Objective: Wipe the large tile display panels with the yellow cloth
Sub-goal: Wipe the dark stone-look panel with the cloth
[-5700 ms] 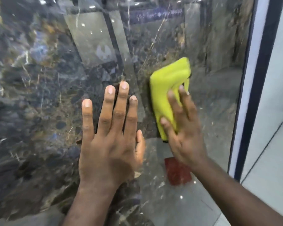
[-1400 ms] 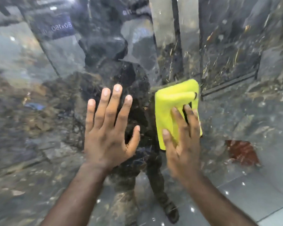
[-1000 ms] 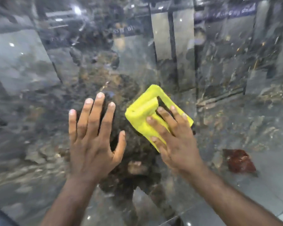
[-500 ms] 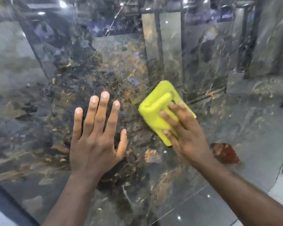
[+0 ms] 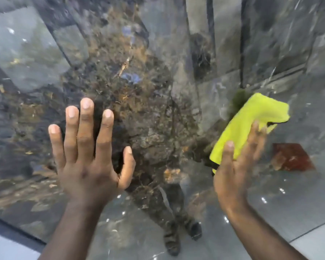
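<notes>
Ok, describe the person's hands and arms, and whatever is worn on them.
The left hand and right hand are bare: no gloves, rings or watch show. The left forearm and right forearm are bare as well, with no sleeve in view down to the picture's edge. Left fingernails are short and unpainted. The right hand is motion-blurred, so its nails cannot be judged.

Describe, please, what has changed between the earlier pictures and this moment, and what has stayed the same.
The right hand has slid the yellow cloth to the right across the tile panel, away from the left hand and nearer the red patch. Nothing was let go. The left hand stays flat on the panel, fingers spread.
</notes>
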Available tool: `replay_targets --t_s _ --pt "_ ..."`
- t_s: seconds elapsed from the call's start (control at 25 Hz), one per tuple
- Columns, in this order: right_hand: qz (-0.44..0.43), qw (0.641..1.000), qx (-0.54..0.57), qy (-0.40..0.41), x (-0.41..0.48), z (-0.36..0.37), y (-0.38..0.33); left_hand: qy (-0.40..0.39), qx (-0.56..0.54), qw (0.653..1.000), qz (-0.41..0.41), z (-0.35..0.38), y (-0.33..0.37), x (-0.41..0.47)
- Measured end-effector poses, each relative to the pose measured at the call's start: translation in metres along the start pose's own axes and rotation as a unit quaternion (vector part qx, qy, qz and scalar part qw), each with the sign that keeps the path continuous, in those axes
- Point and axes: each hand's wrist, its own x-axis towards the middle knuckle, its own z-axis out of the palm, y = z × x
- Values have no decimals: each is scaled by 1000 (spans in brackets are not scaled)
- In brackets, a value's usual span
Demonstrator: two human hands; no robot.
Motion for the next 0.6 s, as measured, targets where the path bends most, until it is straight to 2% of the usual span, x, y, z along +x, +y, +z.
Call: replay_targets --t_s 0.04,0.08,0.16,0.2,0.24,0.32,0.36,0.4,0.44,0.52,0.56,0.6 --pt "-42 998 -20 -29 -9 3 -8 0 -1 1000 -2 0 -1 0" --pt "-144 986 -45 -76 -20 6 -11 4 3 1000 -8 -1 -1 -1" --pt "-329 929 -85 -148 -11 1 -13 4 5 1000 -13 -3 0 -1" --pt "-348 923 -83 -140 2 -2 -18 5 5 1000 -11 -1 0 0" --pt "-319 940 -62 -105 14 -1 -21 6 4 1000 -9 -1 -1 1" --pt "-150 988 30 -15 24 6 -35 9 3 1000 -11 -1 -2 1" --pt "-100 994 48 8 18 12 -45 13 2 1000 -12 -2 -2 1" --pt "-107 994 16 3 7 19 -55 15 -2 1000 -11 -2 -1 1" --pt "-173 984 -35 -37 -8 25 -56 16 -10 1000 -9 -3 0 2" --pt "-372 910 -104 -151 -23 27 -48 13 -29 999 -6 -6 -2 3" --pt "-424 883 -114 -164 -14 25 -44 11 -41 999 -5 -9 -4 4" --pt "-417 893 -93 -144 -3 23 -40 6 -56 998 -6 -11 -7 6"
